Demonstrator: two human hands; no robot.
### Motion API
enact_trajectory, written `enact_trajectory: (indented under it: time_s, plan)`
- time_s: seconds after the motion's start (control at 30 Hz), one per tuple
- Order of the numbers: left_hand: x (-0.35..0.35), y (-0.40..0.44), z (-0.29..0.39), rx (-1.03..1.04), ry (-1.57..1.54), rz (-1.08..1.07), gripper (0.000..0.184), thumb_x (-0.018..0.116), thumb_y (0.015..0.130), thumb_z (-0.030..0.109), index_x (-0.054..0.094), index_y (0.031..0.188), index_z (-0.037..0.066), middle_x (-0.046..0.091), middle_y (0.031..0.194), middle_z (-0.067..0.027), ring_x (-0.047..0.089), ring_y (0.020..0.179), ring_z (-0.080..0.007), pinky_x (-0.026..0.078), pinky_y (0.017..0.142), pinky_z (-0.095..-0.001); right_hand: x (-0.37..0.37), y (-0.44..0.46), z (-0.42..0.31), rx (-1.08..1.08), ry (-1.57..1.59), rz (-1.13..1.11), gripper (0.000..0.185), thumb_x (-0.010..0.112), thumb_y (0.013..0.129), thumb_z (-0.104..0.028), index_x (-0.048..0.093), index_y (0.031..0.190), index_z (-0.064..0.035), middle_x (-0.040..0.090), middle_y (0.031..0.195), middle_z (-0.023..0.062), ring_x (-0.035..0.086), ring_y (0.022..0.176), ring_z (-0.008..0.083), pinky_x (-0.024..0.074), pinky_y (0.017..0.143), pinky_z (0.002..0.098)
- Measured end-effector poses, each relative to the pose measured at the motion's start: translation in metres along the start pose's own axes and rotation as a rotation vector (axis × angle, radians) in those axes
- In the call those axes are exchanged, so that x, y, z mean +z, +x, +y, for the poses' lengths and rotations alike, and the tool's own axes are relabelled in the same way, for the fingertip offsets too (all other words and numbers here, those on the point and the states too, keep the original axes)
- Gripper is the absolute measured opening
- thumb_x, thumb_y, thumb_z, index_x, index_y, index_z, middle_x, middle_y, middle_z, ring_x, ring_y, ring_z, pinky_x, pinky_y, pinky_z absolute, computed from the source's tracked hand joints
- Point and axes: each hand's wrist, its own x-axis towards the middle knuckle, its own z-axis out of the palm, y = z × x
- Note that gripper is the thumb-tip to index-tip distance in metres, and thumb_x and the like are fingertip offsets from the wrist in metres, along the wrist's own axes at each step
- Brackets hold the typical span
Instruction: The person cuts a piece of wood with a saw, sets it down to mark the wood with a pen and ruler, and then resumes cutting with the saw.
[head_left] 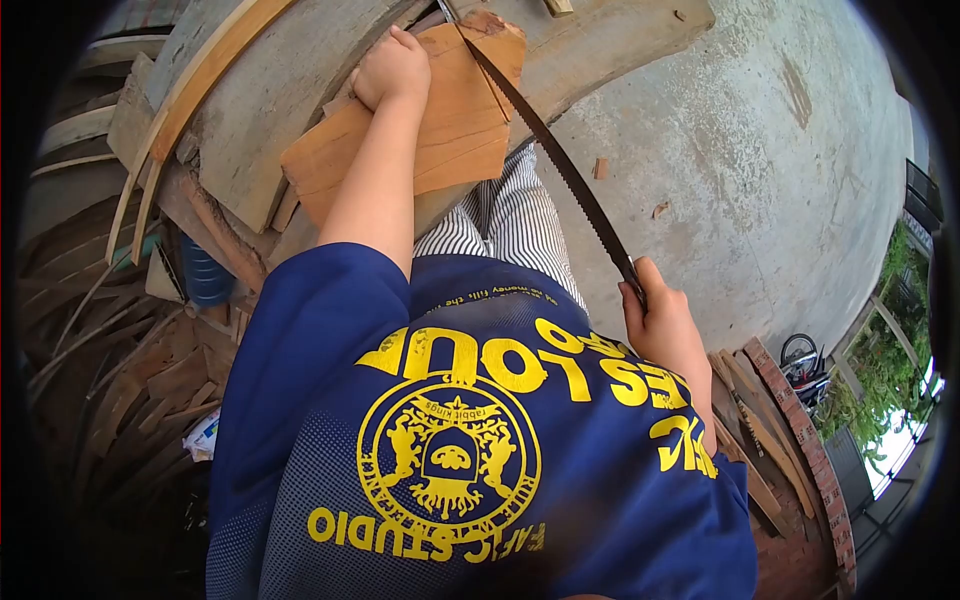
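Note:
An orange-brown wooden board [455, 135] lies across a larger plank in the upper middle of the view. My left hand [393, 70] is closed at the board's upper left edge, with its fingers folded and partly turned away. A long dark saw [560, 155] runs diagonally from the board's top right part down to my right hand [655, 308]. My right hand is wrapped round the near end of the saw, hiding its handle. The toothed blade crosses the board near its right end, beside a thin dark line in the wood.
Thick planks [270, 120] lie at the upper left, near a blue ribbed container [205, 270]. Scrap wood [150, 380] fills the left side. Small wood bits lie on the concrete floor [740, 190]. More boards [765, 440] rest beside a brick edge [800, 440] at the lower right.

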Motion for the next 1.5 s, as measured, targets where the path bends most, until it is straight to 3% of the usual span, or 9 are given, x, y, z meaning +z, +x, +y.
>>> enact_trajectory:
  time_s: [0.2,0.43,0.6,0.77,0.93,1.07,1.13,1.3,1.5]
  plan:
    - [0.002,-0.003,-0.001,-0.007,-0.023,0.004,0.059,0.021,0.097,0.036,0.070,0.088,0.005,0.069,0.089,-0.0173,0.065,0.090,-0.0319,0.044,0.086,-0.0453,0.062,0.102,-0.014,-0.224,0.040,0.164,0.011,0.051,0.089,-0.009,0.046,0.095,-0.0014,0.059,0.074,0.0288,0.058,0.072,0.0470,0.0462,0.063,0.0521]
    - [0.013,0.003,0.000,-0.014,0.039,0.154,0.055,0.024,0.097,0.034,0.070,0.082,0.007,0.070,0.081,-0.0134,0.067,0.080,-0.0282,0.046,0.079,-0.0424,-0.017,-0.014,-0.003,0.105,-0.001,-0.038,0.010,0.053,0.089,-0.010,0.046,0.092,-0.0037,0.059,0.071,0.0269,0.058,0.072,0.0456,0.0456,0.061,0.0509]
    - [0.009,-0.005,0.009,0.023,0.055,0.020,0.058,0.020,0.097,0.037,0.070,0.091,0.008,0.069,0.092,-0.0147,0.064,0.091,-0.0310,0.044,0.086,-0.0459,0.048,0.093,0.007,-0.255,0.082,0.109,0.012,0.050,0.090,-0.011,0.046,0.095,-0.0005,0.059,0.073,0.0282,0.058,0.072,0.0467,0.0460,0.062,0.0525]
    - [0.013,0.000,0.003,0.053,0.069,0.152,0.057,0.022,0.097,0.033,0.070,0.083,0.007,0.070,0.086,-0.0139,0.066,0.085,-0.0288,0.045,0.082,-0.0439,0.016,0.039,0.004,-0.131,0.085,-0.009,0.010,0.050,0.090,-0.010,0.046,0.096,-0.0033,0.059,0.073,0.0279,0.057,0.073,0.0470,0.0449,0.062,0.0525]
    - [0.010,-0.004,0.006,0.027,0.058,0.045,0.057,0.021,0.097,0.038,0.070,0.094,0.009,0.069,0.094,-0.0148,0.064,0.093,-0.0328,0.046,0.084,-0.0446,-0.026,-0.009,0.018,0.024,0.104,-0.120,0.008,0.052,0.089,-0.008,0.046,0.093,-0.0034,0.058,0.073,0.0264,0.057,0.073,0.0461,0.0432,0.060,0.0507]
    - [0.012,-0.005,0.004,0.060,0.054,0.055,0.057,0.021,0.096,0.038,0.070,0.094,0.009,0.069,0.093,-0.0150,0.064,0.093,-0.0332,0.046,0.083,-0.0451,0.050,0.087,0.017,-0.254,0.173,0.086,0.010,0.051,0.089,-0.009,0.047,0.094,-0.0018,0.058,0.069,0.0277,0.057,0.070,0.0458,0.0452,0.061,0.0512]
    - [0.013,0.000,0.004,-0.062,0.058,0.097,0.055,0.022,0.097,0.034,0.071,0.092,0.010,0.070,0.087,-0.0141,0.065,0.088,-0.0307,0.044,0.084,-0.0432,0.055,0.090,0.012,-0.219,0.153,0.084,0.011,0.051,0.089,-0.010,0.047,0.095,-0.0021,0.058,0.074,0.0282,0.056,0.073,0.0469,0.0448,0.062,0.0514]
    - [0.012,-0.003,0.008,0.028,0.081,0.095,0.056,0.022,0.096,0.035,0.070,0.090,0.008,0.069,0.090,-0.0149,0.065,0.090,-0.0319,0.045,0.084,-0.0440,0.009,0.002,0.026,-0.052,0.128,-0.011,0.012,0.052,0.088,-0.009,0.048,0.098,-0.0051,0.059,0.071,0.0278,0.058,0.072,0.0468,0.0461,0.062,0.0539]
    - [0.016,-0.002,0.010,-0.005,0.087,0.088,0.057,0.022,0.096,0.037,0.070,0.091,0.007,0.068,0.095,-0.0159,0.063,0.094,-0.0327,0.045,0.085,-0.0452,0.055,0.087,0.009,-0.209,0.106,0.079,0.009,0.046,0.089,-0.007,0.046,0.096,-0.0016,0.059,0.070,0.0282,0.059,0.070,0.0449,0.0465,0.061,0.0523]
